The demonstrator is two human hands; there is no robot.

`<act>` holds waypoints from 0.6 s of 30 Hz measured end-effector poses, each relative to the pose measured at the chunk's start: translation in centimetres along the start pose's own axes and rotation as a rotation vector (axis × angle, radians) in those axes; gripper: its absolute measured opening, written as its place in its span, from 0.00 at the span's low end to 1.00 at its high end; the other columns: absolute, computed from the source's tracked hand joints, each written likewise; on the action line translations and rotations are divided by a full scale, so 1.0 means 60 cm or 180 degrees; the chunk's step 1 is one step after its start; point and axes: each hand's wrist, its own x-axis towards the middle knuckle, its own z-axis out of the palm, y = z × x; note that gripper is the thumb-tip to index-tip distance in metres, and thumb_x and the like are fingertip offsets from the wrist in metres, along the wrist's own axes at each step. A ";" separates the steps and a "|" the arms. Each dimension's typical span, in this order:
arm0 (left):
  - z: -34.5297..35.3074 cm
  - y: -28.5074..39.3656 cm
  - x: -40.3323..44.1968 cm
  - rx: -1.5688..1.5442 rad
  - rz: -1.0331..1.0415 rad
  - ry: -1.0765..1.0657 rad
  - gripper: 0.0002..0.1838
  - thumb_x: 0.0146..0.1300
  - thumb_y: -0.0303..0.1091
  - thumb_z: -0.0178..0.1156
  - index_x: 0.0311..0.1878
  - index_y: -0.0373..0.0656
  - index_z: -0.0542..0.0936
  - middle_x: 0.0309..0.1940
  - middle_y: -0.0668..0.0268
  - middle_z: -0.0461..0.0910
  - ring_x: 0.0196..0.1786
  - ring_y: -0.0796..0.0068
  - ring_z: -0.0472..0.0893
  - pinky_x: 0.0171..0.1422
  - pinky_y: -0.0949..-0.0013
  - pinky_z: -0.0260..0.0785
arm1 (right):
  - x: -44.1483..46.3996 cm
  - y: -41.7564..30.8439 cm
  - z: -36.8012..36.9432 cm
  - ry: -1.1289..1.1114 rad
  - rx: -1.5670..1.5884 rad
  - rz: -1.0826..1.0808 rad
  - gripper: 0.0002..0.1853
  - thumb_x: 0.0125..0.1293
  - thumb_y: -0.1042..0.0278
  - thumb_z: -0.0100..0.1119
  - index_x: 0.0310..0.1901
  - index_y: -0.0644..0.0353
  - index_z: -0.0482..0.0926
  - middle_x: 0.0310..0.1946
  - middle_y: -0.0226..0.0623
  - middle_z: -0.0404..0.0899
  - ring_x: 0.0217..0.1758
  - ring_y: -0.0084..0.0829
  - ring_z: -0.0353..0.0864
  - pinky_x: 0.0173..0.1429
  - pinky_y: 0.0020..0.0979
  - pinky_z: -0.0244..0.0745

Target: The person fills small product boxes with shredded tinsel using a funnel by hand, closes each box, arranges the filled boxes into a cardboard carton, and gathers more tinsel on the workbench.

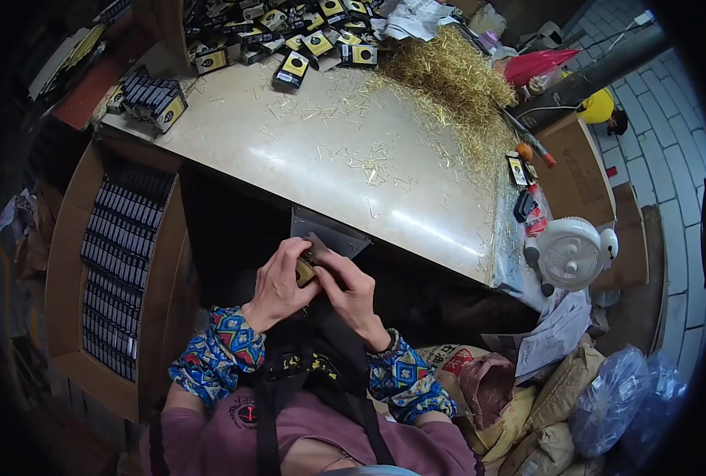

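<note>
In front of my chest, close to the table's near edge, my left hand (277,284) and my right hand (348,290) are closed around a small yellow and black cardboard box (305,272). My fingers cover most of it, so whether its end is open or folded down cannot be made out. Below the edge, just beyond my fingers, a grey metal chute (330,232) sticks out. On the metal tabletop (289,159) lie scattered gold-coloured bent wire pieces (373,168), leading up to a large heap of them (448,75) at the back right.
Left of me stands a carton (173,262) packed with rows of small boxes (119,274). More boxes (292,70) are piled at the table's back, with a stacked group (154,101) at the left corner. A white fan (571,255) and several sacks (555,397) are on the right.
</note>
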 end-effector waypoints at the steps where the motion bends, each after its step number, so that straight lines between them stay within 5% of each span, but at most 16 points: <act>1: -0.001 0.001 -0.002 0.0175 0.0071 -0.0006 0.41 0.51 0.35 0.74 0.64 0.43 0.60 0.51 0.50 0.76 0.47 0.46 0.82 0.47 0.56 0.78 | 0.001 -0.016 0.004 0.0051 0.0339 0.0390 0.14 0.64 0.78 0.66 0.51 0.67 0.84 0.50 0.46 0.85 0.49 0.31 0.85 0.55 0.28 0.79; 5: -0.007 0.016 -0.008 0.0092 -0.0976 -0.0242 0.38 0.51 0.38 0.73 0.62 0.42 0.63 0.50 0.50 0.77 0.47 0.45 0.82 0.46 0.52 0.77 | -0.001 -0.002 -0.003 -0.0242 0.1522 0.1265 0.12 0.66 0.77 0.65 0.51 0.70 0.84 0.53 0.42 0.84 0.53 0.19 0.81 0.56 0.22 0.77; 6: -0.006 0.025 0.001 -0.0009 -0.1126 -0.0090 0.38 0.51 0.41 0.74 0.61 0.40 0.65 0.49 0.49 0.78 0.49 0.44 0.81 0.47 0.51 0.76 | 0.001 -0.008 0.011 0.0020 0.1416 0.1188 0.12 0.66 0.76 0.66 0.50 0.69 0.84 0.47 0.40 0.87 0.48 0.17 0.83 0.52 0.20 0.77; 9: 0.003 0.014 -0.004 0.0345 -0.0875 -0.0216 0.38 0.52 0.41 0.73 0.61 0.37 0.65 0.49 0.49 0.77 0.50 0.45 0.80 0.48 0.52 0.75 | 0.010 -0.036 0.010 0.0073 0.0398 0.1174 0.11 0.64 0.74 0.67 0.48 0.66 0.86 0.42 0.38 0.89 0.40 0.18 0.85 0.44 0.23 0.80; 13: 0.000 0.020 -0.005 0.0442 -0.0761 -0.0311 0.35 0.53 0.37 0.72 0.59 0.34 0.65 0.46 0.50 0.74 0.50 0.46 0.78 0.47 0.51 0.74 | 0.006 -0.014 0.012 0.0131 0.0831 0.1477 0.12 0.62 0.75 0.68 0.48 0.65 0.86 0.38 0.38 0.89 0.37 0.18 0.85 0.41 0.22 0.79; 18: 0.006 0.012 -0.008 0.0363 -0.0841 -0.0262 0.31 0.54 0.33 0.70 0.57 0.34 0.65 0.45 0.50 0.73 0.48 0.43 0.78 0.46 0.50 0.73 | 0.008 -0.024 0.030 0.0425 0.0201 0.0681 0.10 0.63 0.77 0.67 0.46 0.66 0.86 0.39 0.39 0.88 0.36 0.20 0.85 0.41 0.22 0.79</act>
